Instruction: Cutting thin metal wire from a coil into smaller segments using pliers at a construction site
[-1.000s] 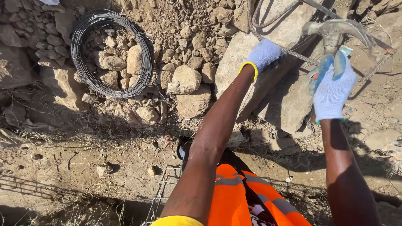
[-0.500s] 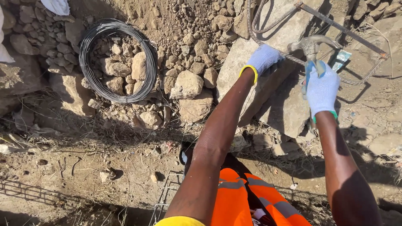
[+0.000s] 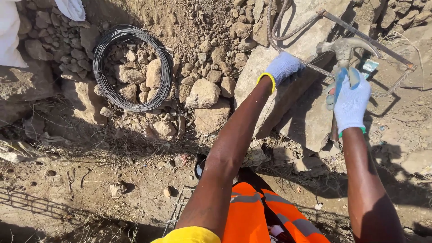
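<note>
A: Head view: the right hand [image 3: 351, 101], gloved, has its fingers wrapped tight round the handle of a hammer [image 3: 344, 47], head raised just above a bent steel rod [image 3: 360, 33].

B: And the left hand [image 3: 282, 67]?

A: Its gloved fingers press down on the rod's near end against a flat rock [image 3: 288, 103], closed over it as far as I can tell.

B: So which step?

A: Hammering the rod into shape, I judge. A next blow calls for a steady hold and fingers kept aside.

B: Any packages or labels?

A: Only a small teal scrap [image 3: 370, 66] just beyond the right fingers. A wire coil [image 3: 100, 83] lies well left.
</note>
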